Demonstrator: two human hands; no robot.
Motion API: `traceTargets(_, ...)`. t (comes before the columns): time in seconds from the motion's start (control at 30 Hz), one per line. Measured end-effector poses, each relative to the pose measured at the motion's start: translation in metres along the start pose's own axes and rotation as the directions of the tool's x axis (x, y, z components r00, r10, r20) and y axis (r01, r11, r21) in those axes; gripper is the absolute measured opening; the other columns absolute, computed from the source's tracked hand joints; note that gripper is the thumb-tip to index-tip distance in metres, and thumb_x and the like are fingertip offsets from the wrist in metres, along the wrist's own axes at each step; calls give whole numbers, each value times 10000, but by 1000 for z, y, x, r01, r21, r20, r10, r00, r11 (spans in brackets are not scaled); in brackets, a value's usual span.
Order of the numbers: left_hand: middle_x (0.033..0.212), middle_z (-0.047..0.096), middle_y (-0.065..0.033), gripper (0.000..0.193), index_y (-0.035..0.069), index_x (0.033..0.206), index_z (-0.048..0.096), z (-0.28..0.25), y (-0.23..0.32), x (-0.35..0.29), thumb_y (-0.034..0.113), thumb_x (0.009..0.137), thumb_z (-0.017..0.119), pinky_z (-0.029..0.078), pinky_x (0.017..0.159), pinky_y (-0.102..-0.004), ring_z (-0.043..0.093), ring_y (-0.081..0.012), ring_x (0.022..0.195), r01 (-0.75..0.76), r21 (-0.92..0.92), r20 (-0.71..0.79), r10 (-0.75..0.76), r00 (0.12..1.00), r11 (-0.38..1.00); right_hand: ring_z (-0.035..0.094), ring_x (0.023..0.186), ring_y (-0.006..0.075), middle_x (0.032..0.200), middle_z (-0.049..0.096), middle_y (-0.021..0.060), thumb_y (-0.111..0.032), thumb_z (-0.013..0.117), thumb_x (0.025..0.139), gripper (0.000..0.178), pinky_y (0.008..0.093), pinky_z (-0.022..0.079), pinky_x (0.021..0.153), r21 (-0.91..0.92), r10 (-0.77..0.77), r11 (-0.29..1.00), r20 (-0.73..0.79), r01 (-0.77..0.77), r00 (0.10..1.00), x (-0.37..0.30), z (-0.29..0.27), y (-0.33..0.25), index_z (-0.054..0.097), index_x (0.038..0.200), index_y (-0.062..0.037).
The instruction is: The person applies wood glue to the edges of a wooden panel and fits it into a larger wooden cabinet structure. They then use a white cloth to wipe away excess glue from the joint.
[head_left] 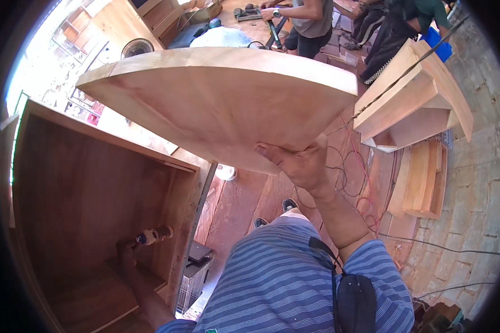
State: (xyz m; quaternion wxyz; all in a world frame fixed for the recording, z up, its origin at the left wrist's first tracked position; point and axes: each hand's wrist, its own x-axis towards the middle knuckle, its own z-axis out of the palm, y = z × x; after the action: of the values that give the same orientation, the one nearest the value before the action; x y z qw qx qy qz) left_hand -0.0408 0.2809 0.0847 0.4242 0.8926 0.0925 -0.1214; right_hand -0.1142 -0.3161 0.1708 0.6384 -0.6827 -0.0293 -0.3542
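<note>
My right hand (305, 164) grips the lower edge of a pale wooden panel (228, 108), its thumb across the near face. The panel is thick, with a curved upper edge, and is held up in front of me. My left hand (129, 247) reaches into an open-fronted wooden cabinet (89, 172) at the left. Its fingers are closed on one end of a small cylindrical object (153, 236) with a dark and white body. The far end of that object is close to the cabinet's inner side; I cannot tell whether they touch.
An angled wooden box (411, 108) and stacked wooden pieces (422, 180) stand at the right, by a brick surface (461, 205). Cables (366, 205) trail over the plank floor. Two people (311, 22) are at the far side. A white container (226, 172) sits beneath the panel.
</note>
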Motion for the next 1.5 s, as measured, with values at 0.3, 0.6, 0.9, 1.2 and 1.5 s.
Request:
traceTargets(0.3, 743, 566, -50, 151, -34, 785, 632, 5, 2, 1, 68, 675, 611, 519, 610, -285, 584, -165, 677, 160, -241, -58, -179, 982, 957, 646, 664, 94, 781, 718, 94, -109, 803, 754, 236, 265, 511, 592, 15, -9, 1000, 19, 8, 1000, 10, -6, 10, 698, 904, 42)
traceTargets(0.6, 864, 645, -149, 268, -51, 968, 640, -7, -45, 35, 46, 719, 659, 582, 642, -365, 646, -254, 727, 327, 124, -172, -305, 937, 937, 644, 658, 99, 773, 717, 79, -121, 793, 767, 232, 263, 511, 591, -16, 0, 1000, 59, 1, 998, 16, -2, 13, 699, 917, 29)
traceTargets(0.9, 977, 662, -268, 305, -54, 957, 676, 32, 42, 11, 187, 771, 684, 520, 834, -404, 661, -347, 976, 219, 733, -243, -53, 969, 644, 607, 1001, 216, 1093, 654, 132, 84, 735, 754, 331, 336, 490, 913, -135, -18, 991, 8, 19, 1000, 0, -24, 43, 650, 1073, 64)
traceTargets(1.2, 1024, 661, -249, 338, -67, 1001, 646, 37, 30, 8, 154, 748, 685, 534, 840, -433, 646, -375, 982, 298, 753, -288, -114, 951, 587, 497, 1193, 302, 1365, 455, 218, 137, 696, 754, 621, 420, 430, 1043, 73, 68, 995, -96, -61, 993, 8, -7, 45, 439, 1317, 90)
traceTargets(1.5, 922, 684, -226, 231, -26, 895, 694, 51, 40, 4, 155, 753, 674, 547, 809, -419, 676, -348, 916, 239, 815, -273, -15, 962, 528, 581, 1079, 248, 1245, 573, 176, 114, 694, 783, 427, 366, 492, 975, 63, 41, 997, -124, -33, 991, 6, -11, 55, 568, 1191, 87)
